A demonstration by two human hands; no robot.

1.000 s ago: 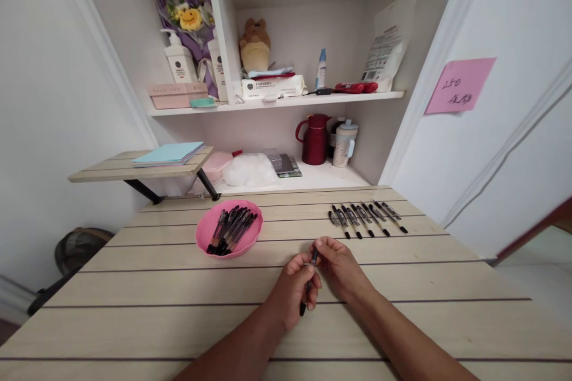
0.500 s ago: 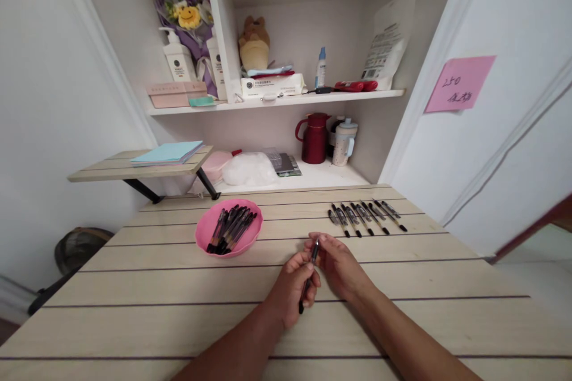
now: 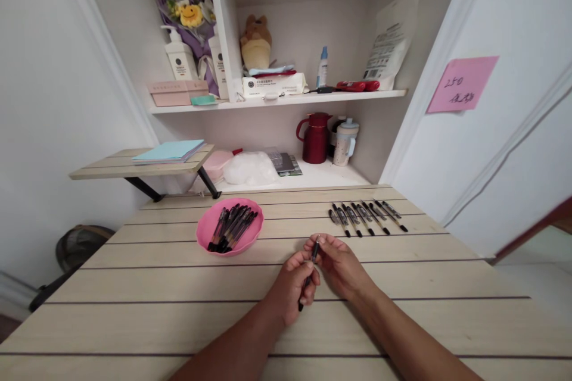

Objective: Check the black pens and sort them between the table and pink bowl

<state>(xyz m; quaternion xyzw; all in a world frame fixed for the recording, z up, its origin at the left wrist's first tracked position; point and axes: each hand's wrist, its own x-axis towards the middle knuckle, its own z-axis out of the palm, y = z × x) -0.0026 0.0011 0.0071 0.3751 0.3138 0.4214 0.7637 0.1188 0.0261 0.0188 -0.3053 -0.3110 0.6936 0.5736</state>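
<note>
The left hand (image 3: 291, 287) grips a slim black pen (image 3: 315, 252), tip pointing away; the right hand (image 3: 340, 263) curls at that tip, its hold unclear. Ahead-left of both sits a round pink scalloped bowl (image 3: 204, 229) of dark pens (image 3: 235, 227); ahead-right, black-ended pens (image 3: 362, 220) lie in a row.

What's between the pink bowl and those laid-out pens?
In the head view, bare wooden tabletop separates the pink bowl from the laid-out pens; the left hand, holding another pen, and the right hand are nearer the viewer.
</note>
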